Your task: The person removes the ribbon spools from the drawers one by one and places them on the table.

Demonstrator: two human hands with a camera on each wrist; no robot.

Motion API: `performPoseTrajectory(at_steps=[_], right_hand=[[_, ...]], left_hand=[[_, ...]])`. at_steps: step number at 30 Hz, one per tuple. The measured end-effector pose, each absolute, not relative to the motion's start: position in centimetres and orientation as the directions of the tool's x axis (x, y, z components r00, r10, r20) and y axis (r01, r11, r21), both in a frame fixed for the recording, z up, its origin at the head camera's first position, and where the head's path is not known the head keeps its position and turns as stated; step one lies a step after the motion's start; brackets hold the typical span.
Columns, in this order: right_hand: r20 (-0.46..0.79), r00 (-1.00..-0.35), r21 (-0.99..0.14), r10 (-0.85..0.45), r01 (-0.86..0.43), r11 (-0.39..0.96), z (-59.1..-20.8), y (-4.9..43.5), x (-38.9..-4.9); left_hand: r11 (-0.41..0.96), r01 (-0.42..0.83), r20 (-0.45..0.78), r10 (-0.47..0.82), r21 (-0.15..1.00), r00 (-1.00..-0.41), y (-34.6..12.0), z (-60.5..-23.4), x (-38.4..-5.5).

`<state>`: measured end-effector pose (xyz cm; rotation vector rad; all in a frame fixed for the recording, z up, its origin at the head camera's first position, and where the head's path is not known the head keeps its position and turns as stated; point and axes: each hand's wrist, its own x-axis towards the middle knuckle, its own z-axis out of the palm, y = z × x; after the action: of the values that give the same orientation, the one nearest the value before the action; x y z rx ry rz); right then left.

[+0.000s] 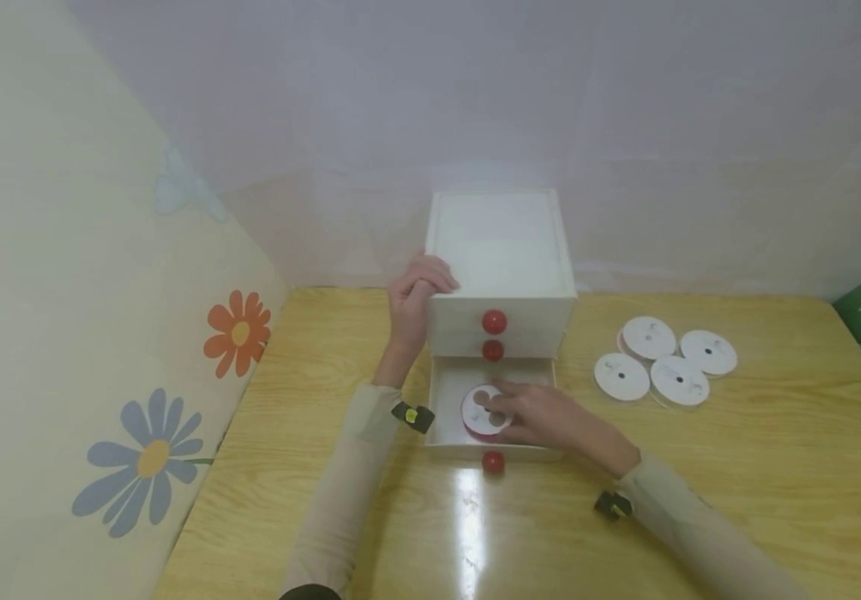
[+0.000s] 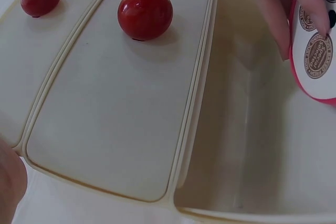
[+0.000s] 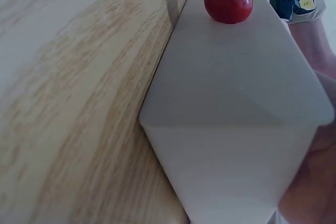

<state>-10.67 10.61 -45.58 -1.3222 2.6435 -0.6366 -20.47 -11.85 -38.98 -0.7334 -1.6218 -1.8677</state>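
Observation:
A white cabinet (image 1: 501,246) with red round knobs stands on the table, its bottom drawer (image 1: 445,372) pulled out. Inside that drawer, my right hand (image 1: 543,412) pinches a ribbon spool (image 1: 478,427), white-faced with brown round labels and a pink-red edge. In the left wrist view, fingers (image 2: 270,11) overlap the face and rim of the spool (image 2: 310,80). My left hand (image 1: 418,287) rests on the cabinet's upper left edge, fingertips on its top. The right wrist view shows the drawer front (image 3: 236,72) and its red knob (image 3: 228,0), with the spool hidden.
Several white-faced spools (image 1: 679,381) lie grouped on the wooden table (image 1: 760,467), right of the cabinet. A pale wall (image 1: 490,92) stands behind it. On the left, another wall carries flower decorations (image 1: 152,458).

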Motion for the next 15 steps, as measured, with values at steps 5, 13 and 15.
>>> performPoseTrajectory(at_steps=[5, 13, 15], right_hand=[[0.117, -0.61, -0.438, -0.784, -0.74, 0.51, -45.71, 10.58, -10.7], [0.178, -0.618, -0.449, -0.766, -0.744, 0.495, -46.09, 10.46, -10.94], [0.194, -0.618, -0.453, -0.762, -0.745, 0.49, -46.06, 10.42, -10.96]], left_hand=[[-0.119, 0.714, 0.713, -0.057, 0.69, -0.699, -11.85, -38.93, -20.41], [-0.117, 0.717, 0.716, -0.059, 0.687, -0.696, -11.95, -38.83, -20.4], [-0.115, 0.719, 0.717, -0.059, 0.686, -0.694, -11.96, -38.84, -20.42]])
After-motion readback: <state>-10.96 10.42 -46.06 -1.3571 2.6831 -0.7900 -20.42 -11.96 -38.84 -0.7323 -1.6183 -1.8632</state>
